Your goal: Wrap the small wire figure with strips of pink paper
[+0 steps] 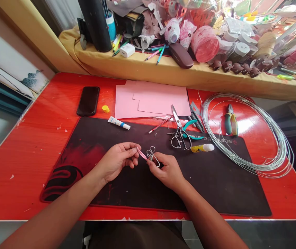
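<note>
Over the black desk mat, my left hand pinches one end of a narrow pink paper strip. The strip's other end reaches a small bent-wire figure with looped ends. My right hand has its fingers closed on this wire figure. Where the strip meets the wire is partly covered by my right fingertips. Beyond the right hand lie metal scissors and a yellow glue stick. A white and blue glue tube rests past my left hand.
Pink paper sheets lie behind the mat, with a pencil in front. To the right are a large wire coil and pliers. A phone and yellow cap sit left. The ledge behind holds crowded craft items.
</note>
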`<state>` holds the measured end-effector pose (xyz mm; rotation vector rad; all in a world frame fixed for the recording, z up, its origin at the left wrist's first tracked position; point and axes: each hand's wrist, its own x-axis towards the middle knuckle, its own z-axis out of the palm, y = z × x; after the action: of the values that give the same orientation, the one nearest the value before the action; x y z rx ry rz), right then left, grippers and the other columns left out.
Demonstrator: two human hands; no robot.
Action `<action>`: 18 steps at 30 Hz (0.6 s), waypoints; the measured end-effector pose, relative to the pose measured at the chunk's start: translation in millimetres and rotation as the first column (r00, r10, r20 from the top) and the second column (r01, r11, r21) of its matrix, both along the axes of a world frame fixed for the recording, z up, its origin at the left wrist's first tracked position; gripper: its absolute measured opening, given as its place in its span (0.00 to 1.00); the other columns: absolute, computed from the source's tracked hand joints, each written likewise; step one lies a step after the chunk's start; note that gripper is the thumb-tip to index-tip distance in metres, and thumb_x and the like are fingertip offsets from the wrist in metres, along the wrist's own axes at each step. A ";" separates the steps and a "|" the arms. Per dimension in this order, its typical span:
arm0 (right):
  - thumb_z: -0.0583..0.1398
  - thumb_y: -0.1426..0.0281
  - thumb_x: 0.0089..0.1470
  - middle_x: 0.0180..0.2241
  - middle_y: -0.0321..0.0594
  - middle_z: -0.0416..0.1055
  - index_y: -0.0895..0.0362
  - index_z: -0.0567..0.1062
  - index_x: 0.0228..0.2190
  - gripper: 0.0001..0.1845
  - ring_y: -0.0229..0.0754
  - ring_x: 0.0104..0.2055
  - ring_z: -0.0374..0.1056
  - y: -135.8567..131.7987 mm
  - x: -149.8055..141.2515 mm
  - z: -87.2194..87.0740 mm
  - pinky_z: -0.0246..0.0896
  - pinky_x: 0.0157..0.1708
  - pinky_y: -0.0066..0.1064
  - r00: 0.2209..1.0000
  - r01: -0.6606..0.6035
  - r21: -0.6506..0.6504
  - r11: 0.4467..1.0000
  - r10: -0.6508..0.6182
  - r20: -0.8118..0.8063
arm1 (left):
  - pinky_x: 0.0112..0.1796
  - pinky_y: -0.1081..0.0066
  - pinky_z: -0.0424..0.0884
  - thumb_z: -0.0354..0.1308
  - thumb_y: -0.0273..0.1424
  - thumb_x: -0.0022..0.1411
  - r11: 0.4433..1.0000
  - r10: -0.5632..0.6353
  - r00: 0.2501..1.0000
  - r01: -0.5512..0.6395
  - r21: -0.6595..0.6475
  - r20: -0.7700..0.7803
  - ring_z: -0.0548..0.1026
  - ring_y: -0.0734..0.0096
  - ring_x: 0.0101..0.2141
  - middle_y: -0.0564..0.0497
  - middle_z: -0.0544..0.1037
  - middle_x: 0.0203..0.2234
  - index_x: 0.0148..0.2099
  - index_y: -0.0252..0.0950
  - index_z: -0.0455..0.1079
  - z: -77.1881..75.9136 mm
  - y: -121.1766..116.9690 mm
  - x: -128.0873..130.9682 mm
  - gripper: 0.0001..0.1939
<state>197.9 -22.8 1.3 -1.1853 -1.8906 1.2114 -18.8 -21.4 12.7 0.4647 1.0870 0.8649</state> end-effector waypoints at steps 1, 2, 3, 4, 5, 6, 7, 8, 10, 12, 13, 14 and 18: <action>0.60 0.68 0.61 0.22 0.31 0.62 0.55 0.71 0.25 0.13 0.36 0.25 0.55 0.2 -0.1 0.1 0.52 0.26 0.27 1.000 0.004 -0.002 1.000 -0.004 -0.004 | 0.22 0.79 0.72 0.76 0.33 0.54 1.000 0.000 1.000 0.000 -0.002 -0.001 0.75 0.76 0.23 0.51 0.77 0.26 0.41 0.32 0.82 0.1 -0.6 0.2 0.14; 0.60 0.68 0.61 0.22 0.31 0.61 0.55 0.70 0.24 0.13 0.36 0.25 0.54 0.3 -0.3 0.2 0.52 0.26 0.27 1.000 0.008 -0.005 1.000 -0.008 -0.009 | 0.22 0.79 0.72 0.76 0.34 0.55 1.000 0.000 1.000 0.000 -0.002 0.000 0.75 0.76 0.23 0.51 0.77 0.26 0.42 0.32 0.82 0.1 -1.3 0.6 0.15; 0.60 0.68 0.62 0.22 0.31 0.61 0.55 0.69 0.24 0.14 0.36 0.24 0.54 0.5 -0.5 0.3 0.52 0.26 0.27 1.000 0.013 -0.009 1.000 -0.013 -0.014 | 0.22 0.79 0.72 0.75 0.34 0.56 1.000 -0.002 1.000 0.002 -0.001 0.002 0.75 0.76 0.23 0.51 0.77 0.27 0.44 0.32 0.83 0.0 -2.1 1.2 0.15; 0.60 0.68 0.62 0.21 0.31 0.60 0.55 0.68 0.23 0.15 0.36 0.24 0.54 0.5 -0.7 0.4 0.52 0.26 0.27 1.000 0.016 -0.013 1.000 -0.017 -0.019 | 0.22 0.79 0.72 0.75 0.35 0.57 1.000 -0.007 1.000 0.007 0.001 0.007 0.75 0.76 0.23 0.51 0.77 0.27 0.45 0.32 0.83 -0.2 -3.0 1.8 0.15; 0.60 0.67 0.62 0.21 0.31 0.60 0.55 0.67 0.23 0.15 0.35 0.24 0.54 0.6 -0.9 0.6 0.52 0.26 0.27 1.000 0.018 -0.016 1.000 -0.019 -0.023 | 0.22 0.79 0.72 0.74 0.36 0.58 1.000 -0.011 1.000 0.011 0.005 0.014 0.75 0.76 0.24 0.51 0.77 0.28 0.45 0.32 0.83 -0.5 -3.8 2.6 0.15; 0.60 0.67 0.62 0.21 0.31 0.61 0.55 0.67 0.23 0.16 0.35 0.24 0.54 0.6 -1.1 0.8 0.52 0.26 0.27 0.999 0.020 -0.017 1.000 -0.021 -0.024 | 0.22 0.79 0.72 0.74 0.36 0.59 1.000 -0.013 1.000 0.013 0.010 0.023 0.75 0.76 0.24 0.50 0.77 0.28 0.45 0.32 0.83 -0.9 -4.6 3.3 0.15; 0.60 0.67 0.62 0.21 0.31 0.61 0.55 0.66 0.23 0.16 0.35 0.24 0.55 0.6 -1.2 1.0 0.52 0.26 0.27 0.999 0.021 -0.017 1.000 -0.022 -0.025 | 0.22 0.79 0.72 0.73 0.37 0.59 1.000 -0.015 0.999 0.014 0.012 0.034 0.75 0.76 0.24 0.50 0.77 0.29 0.44 0.32 0.83 -1.3 -5.2 4.0 0.15; 0.60 0.67 0.62 0.21 0.31 0.62 0.55 0.66 0.23 0.16 0.35 0.24 0.55 0.6 -1.3 1.3 0.52 0.26 0.27 0.999 0.023 -0.016 1.000 -0.023 -0.025 | 0.22 0.79 0.72 0.73 0.37 0.60 1.000 -0.014 0.999 0.013 0.011 0.045 0.75 0.76 0.24 0.50 0.76 0.29 0.44 0.32 0.83 -1.7 -5.7 4.5 0.15; 0.60 0.67 0.62 0.21 0.31 0.63 0.55 0.67 0.23 0.16 0.35 0.24 0.56 0.5 -1.4 1.6 0.53 0.26 0.27 1.000 0.023 -0.016 1.000 -0.024 -0.020 | 0.22 0.79 0.72 0.73 0.37 0.59 1.000 -0.006 0.998 0.006 0.007 0.060 0.75 0.76 0.24 0.50 0.76 0.29 0.44 0.32 0.82 -2.2 -6.2 5.1 0.15; 0.60 0.67 0.62 0.21 0.31 0.63 0.55 0.67 0.23 0.16 0.35 0.23 0.56 0.4 -1.4 1.8 0.53 0.26 0.28 1.000 0.023 -0.019 1.000 -0.023 -0.012 | 0.22 0.79 0.72 0.74 0.37 0.59 1.000 0.001 0.998 -0.002 0.007 0.062 0.75 0.76 0.24 0.51 0.76 0.29 0.43 0.32 0.82 -2.1 -6.5 5.2 0.15; 0.60 0.66 0.62 0.20 0.31 0.63 0.54 0.67 0.23 0.16 0.36 0.23 0.56 0.5 -1.4 1.9 0.53 0.26 0.28 1.000 0.024 -0.021 1.000 -0.024 -0.008 | 0.22 0.79 0.72 0.74 0.38 0.59 1.000 0.003 0.998 -0.004 0.010 0.060 0.75 0.76 0.24 0.51 0.76 0.29 0.42 0.32 0.82 -1.8 -6.6 5.3 0.15; 0.60 0.66 0.62 0.20 0.31 0.63 0.54 0.67 0.22 0.16 0.36 0.23 0.56 0.5 -1.4 1.9 0.53 0.26 0.28 1.000 0.025 -0.021 0.999 -0.025 -0.007 | 0.22 0.79 0.72 0.74 0.38 0.59 1.000 0.006 0.998 -0.006 0.013 0.057 0.75 0.76 0.24 0.51 0.76 0.29 0.42 0.32 0.81 -1.3 -6.7 5.5 0.15; 0.60 0.67 0.62 0.20 0.31 0.63 0.54 0.67 0.23 0.16 0.36 0.23 0.56 1.0 -1.2 2.2 0.53 0.26 0.28 1.000 0.025 -0.018 1.000 -0.026 -0.018 | 0.22 0.79 0.71 0.74 0.38 0.58 1.000 0.022 0.999 -0.023 0.021 0.047 0.74 0.76 0.24 0.51 0.76 0.28 0.41 0.32 0.81 0.7 -7.0 7.7 0.15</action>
<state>196.7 -21.8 3.5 -1.2000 -1.8496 1.2237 -11.1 -28.5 13.4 0.4493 1.0428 0.9040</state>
